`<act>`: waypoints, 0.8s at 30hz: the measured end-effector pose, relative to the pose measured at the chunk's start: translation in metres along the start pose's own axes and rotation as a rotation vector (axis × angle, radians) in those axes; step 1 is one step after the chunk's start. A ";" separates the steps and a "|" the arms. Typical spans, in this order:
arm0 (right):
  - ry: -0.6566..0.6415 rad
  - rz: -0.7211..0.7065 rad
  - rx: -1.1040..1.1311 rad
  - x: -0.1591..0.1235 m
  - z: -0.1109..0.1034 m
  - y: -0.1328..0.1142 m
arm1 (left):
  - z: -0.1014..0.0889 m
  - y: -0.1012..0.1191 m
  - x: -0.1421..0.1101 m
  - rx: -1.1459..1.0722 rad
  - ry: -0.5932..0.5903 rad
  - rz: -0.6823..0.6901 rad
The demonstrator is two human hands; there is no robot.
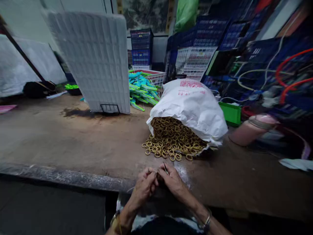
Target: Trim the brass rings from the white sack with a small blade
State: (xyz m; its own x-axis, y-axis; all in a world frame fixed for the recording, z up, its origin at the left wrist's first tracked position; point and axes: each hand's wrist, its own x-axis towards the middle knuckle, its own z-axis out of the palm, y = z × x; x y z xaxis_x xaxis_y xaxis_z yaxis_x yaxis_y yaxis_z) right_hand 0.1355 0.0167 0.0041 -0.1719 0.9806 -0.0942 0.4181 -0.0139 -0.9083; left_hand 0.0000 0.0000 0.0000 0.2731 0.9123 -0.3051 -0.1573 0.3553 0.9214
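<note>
My left hand (144, 185) and my right hand (172, 181) meet at the near edge of the brown table (73, 143), fingers curled and pinched together around something small and thin that I cannot make out. A thin dark sliver sticks up from my right fingers. Just beyond them a white sack (193, 104) lies on its side, and a heap of brass-coloured rings (171, 140) spills from its mouth onto the table. A scrap of clear plastic (182, 171) lies beside my right hand.
A white gridded panel (97, 58) stands upright at the back. Green and blue plastic parts (141, 89) are piled behind it. Blue and white crates (195, 49) are stacked at the back right, with a green box (230, 113), a pink cylinder (249, 129), and cables.
</note>
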 end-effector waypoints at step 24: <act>-0.069 -0.217 -0.604 -0.007 -0.007 0.002 | 0.002 -0.008 0.003 -0.183 0.007 0.013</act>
State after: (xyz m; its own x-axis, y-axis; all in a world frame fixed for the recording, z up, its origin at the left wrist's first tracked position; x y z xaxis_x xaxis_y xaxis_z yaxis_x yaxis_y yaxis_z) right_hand 0.1440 0.0114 0.0060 -0.3574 0.9337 0.0214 0.7926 0.3154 -0.5219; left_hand 0.0035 -0.0008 -0.0083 0.2632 0.9181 -0.2962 -0.3312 0.3744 0.8661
